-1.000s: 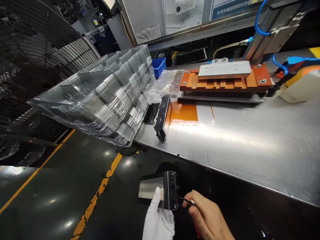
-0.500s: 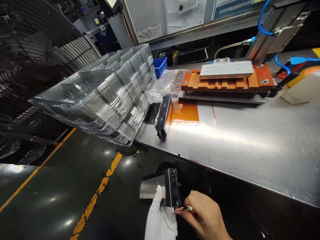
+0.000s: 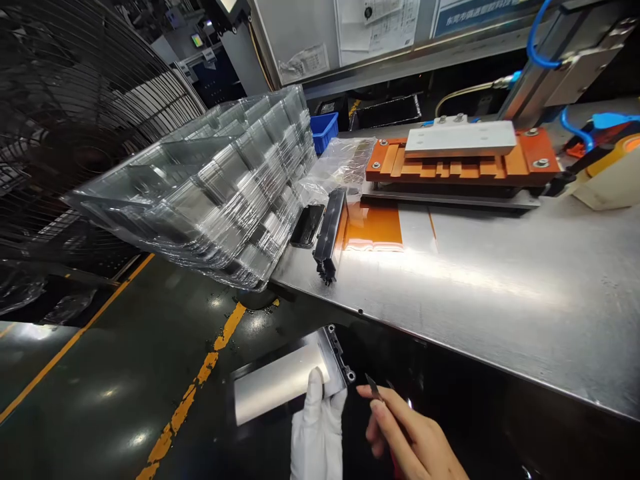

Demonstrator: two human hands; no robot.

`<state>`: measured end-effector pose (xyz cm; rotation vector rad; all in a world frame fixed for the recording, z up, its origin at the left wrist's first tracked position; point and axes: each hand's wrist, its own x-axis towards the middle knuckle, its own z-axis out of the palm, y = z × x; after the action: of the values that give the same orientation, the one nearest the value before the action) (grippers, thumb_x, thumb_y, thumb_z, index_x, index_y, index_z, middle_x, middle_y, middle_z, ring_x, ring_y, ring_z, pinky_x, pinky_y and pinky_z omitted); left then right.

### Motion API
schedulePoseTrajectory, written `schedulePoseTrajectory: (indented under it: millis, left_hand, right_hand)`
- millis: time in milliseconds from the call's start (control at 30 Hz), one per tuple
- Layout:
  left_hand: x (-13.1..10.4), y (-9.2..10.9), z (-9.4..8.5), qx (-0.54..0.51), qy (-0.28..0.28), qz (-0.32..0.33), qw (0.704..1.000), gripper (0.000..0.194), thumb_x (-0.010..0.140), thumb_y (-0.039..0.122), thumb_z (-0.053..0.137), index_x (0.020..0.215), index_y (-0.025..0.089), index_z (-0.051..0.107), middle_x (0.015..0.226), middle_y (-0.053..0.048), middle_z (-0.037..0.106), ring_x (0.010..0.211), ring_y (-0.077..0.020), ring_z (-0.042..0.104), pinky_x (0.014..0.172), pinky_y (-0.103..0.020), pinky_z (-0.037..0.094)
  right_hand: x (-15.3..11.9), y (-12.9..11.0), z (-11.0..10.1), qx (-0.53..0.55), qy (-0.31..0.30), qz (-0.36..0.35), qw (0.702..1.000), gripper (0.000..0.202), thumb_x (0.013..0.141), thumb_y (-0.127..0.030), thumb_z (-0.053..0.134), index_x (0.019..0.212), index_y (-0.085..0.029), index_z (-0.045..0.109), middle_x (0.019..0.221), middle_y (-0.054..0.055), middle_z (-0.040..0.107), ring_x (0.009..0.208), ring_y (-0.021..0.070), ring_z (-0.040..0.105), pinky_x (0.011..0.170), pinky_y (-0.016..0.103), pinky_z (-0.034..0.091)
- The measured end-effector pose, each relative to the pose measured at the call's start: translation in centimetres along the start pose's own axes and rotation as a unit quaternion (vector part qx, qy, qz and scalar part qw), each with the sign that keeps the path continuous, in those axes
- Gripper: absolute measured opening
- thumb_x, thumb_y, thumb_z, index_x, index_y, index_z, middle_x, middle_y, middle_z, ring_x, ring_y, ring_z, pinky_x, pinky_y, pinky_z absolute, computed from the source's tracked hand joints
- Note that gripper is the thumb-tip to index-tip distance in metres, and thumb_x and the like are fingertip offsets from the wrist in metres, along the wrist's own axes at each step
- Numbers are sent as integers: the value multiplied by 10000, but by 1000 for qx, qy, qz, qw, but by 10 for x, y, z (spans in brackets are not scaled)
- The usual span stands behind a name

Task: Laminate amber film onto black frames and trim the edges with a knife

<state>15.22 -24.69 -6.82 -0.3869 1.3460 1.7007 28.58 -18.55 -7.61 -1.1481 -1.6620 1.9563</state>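
Note:
My left hand (image 3: 317, 427), in a white glove, grips a flat black-framed part with a silver metal plate (image 3: 277, 385). Its thumb lies on the plate, and the frame's end with small round lugs faces right. My bare right hand (image 3: 413, 427) pinches a small knife blade (image 3: 372, 387), dark and pointed, just right of that end and apart from it. Most of the knife is hidden by the fingers. Beyond, on the metal bench, a similar black part (image 3: 330, 235) stands on its long edge.
Stacked clear plastic trays (image 3: 240, 193) overhang the left side of the bench (image 3: 475, 287). A phone (image 3: 307, 225) and an orange sheet (image 3: 375, 228) lie near the standing part. Behind are an orange fixture (image 3: 460, 160) and a blue bin (image 3: 325, 130). A large fan (image 3: 90, 140) stands left.
The black-framed part has turned so its plate faces up more fully and extends left. My right hand has drawn back from the part's end, with the blade now showing.

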Motion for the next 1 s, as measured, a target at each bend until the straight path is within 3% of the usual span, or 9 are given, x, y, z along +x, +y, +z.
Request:
schedulePoseTrajectory:
  millis: [133, 233, 400, 533, 667, 867, 933, 1000]
  left_hand:
    - [-11, -8, 9, 90, 48, 29, 994, 231, 860, 314, 665, 967, 125, 744, 784, -81, 769, 735, -204, 737, 665, -214, 597]
    - [-23, -7, 24, 144, 76, 57, 985, 186, 894, 262, 615, 879, 156, 767, 770, -70, 769, 762, -184, 739, 706, -196, 590]
    - [-38, 0, 46, 194, 85, 72, 975, 359, 931, 358, 546, 698, 205, 772, 770, -47, 769, 787, -184, 737, 742, -207, 588]
    - [-36, 3, 41, 233, 105, 49, 965, 259, 851, 392, 659, 692, 219, 769, 765, -33, 770, 804, -186, 733, 737, -190, 578]
    - [-22, 2, 25, 150, 82, -7, 985, 184, 831, 329, 695, 776, 171, 772, 823, -61, 774, 850, -213, 732, 797, -237, 587]
    - [-14, -2, 17, 104, 52, -37, 993, 287, 855, 344, 668, 937, 85, 759, 835, -113, 768, 799, -232, 736, 729, -225, 590]
    - [-17, -1, 21, 106, 60, -25, 992, 245, 842, 305, 687, 928, 87, 760, 818, -102, 768, 820, -230, 735, 707, -202, 585]
    - [-20, 2, 27, 86, 63, -5, 994, 165, 848, 243, 680, 893, 109, 765, 809, -83, 770, 916, -223, 723, 755, -185, 578]
  right_hand:
    - [1, -12, 1, 69, -89, 93, 989, 617, 904, -703, 359, 1062, -174, 634, 565, 8, 638, 428, 140, 573, 449, 252, 400]
    - [4, -13, 3, 83, -90, 105, 987, 629, 891, -714, 379, 1052, -156, 620, 571, 22, 652, 426, 133, 566, 440, 242, 377]
    - [4, -11, 6, 73, -97, 95, 988, 631, 893, -720, 354, 1037, -163, 611, 575, 17, 652, 428, 130, 561, 449, 237, 392]
    - [4, -13, 6, 56, -99, 86, 990, 600, 903, -702, 350, 999, -173, 615, 545, 8, 635, 436, 135, 556, 446, 237, 398]
    - [5, -16, 1, 42, -116, 91, 988, 589, 901, -697, 362, 987, -173, 618, 521, -1, 614, 422, 132, 543, 422, 227, 390]
    - [6, -19, -4, 20, -134, 90, 987, 533, 918, -673, 359, 901, -201, 606, 487, -25, 573, 421, 131, 548, 429, 221, 419]
    - [7, -17, -7, -4, -152, 64, 986, 510, 946, -635, 335, 849, -213, 605, 518, -20, 592, 449, 134, 577, 467, 228, 460]
    - [10, -14, -14, -58, -116, 0, 992, 469, 978, -575, 313, 908, -229, 622, 658, 3, 660, 570, 154, 651, 557, 242, 521]
